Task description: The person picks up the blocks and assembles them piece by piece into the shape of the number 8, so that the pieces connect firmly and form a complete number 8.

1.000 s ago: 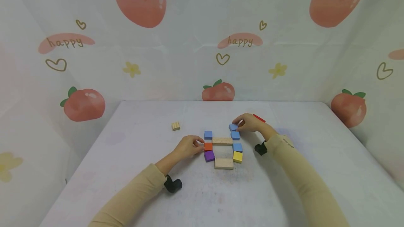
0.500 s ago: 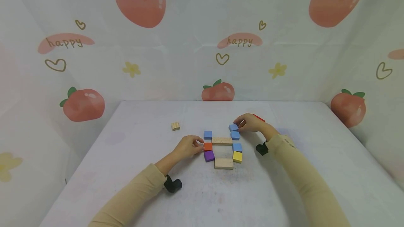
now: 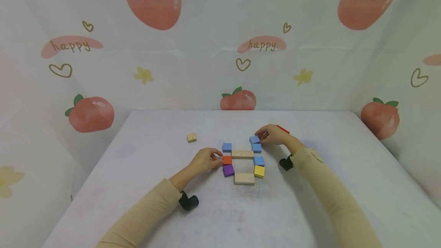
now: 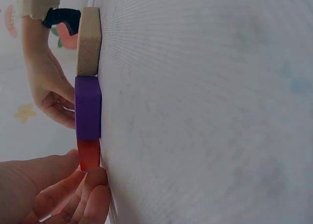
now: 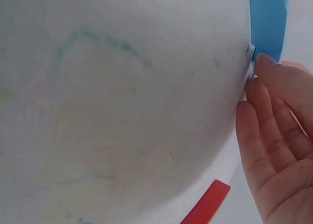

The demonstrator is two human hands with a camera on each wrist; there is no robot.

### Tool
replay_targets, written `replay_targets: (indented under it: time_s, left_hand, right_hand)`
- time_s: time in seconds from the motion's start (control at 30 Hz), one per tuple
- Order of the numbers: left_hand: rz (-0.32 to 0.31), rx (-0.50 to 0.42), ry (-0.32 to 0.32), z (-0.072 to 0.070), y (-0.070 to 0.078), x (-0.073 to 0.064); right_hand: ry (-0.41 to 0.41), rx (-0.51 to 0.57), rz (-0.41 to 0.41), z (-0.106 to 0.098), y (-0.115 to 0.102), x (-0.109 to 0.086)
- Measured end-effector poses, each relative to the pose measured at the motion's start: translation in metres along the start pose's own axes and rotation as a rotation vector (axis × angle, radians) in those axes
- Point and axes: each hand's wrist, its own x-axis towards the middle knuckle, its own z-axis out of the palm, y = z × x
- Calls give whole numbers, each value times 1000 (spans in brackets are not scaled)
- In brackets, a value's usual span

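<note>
My left hand point(image 3: 206, 159) has its thumb and fingertips right at the left side of an orange block point(image 3: 227, 160). In the left wrist view the thumb touches that block point(image 4: 89, 154), which sits against a purple block point(image 4: 88, 106). My right hand point(image 3: 273, 134) pinches a slanted light blue block point(image 3: 254, 139) at the far right corner of the arrangement. In the right wrist view the thumb lies on the end of this blue block point(image 5: 270, 26), and the index finger is hidden. Directly in front of it sits another blue block point(image 3: 256, 148).
Between two block columns lie a nearer plain wooden plank point(image 3: 244, 179) and a farther one point(image 3: 242, 154). A blue point(image 3: 227, 147), a second blue point(image 3: 259, 161) and a yellow block point(image 3: 259, 171) complete the columns. A ridged wooden block point(image 3: 191, 137) stands back left; a red piece point(image 3: 283, 129) lies behind my right hand.
My right hand shifts very slightly to the right, and the slanted blue block turns a little. The left hand and the other blocks stay where they were.
</note>
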Motion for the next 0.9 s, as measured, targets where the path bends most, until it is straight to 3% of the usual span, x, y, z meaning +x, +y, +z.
replay_targets:
  time_s: [0.43,0.9]
  left_hand:
    - [-11,3,-3,0,1,-1]
    - [12,-5,1,0,0,-1]
  right_hand:
    - [-6,11,26,1,-1,0]
    - [-2,31,-19,-1,-2,-3]
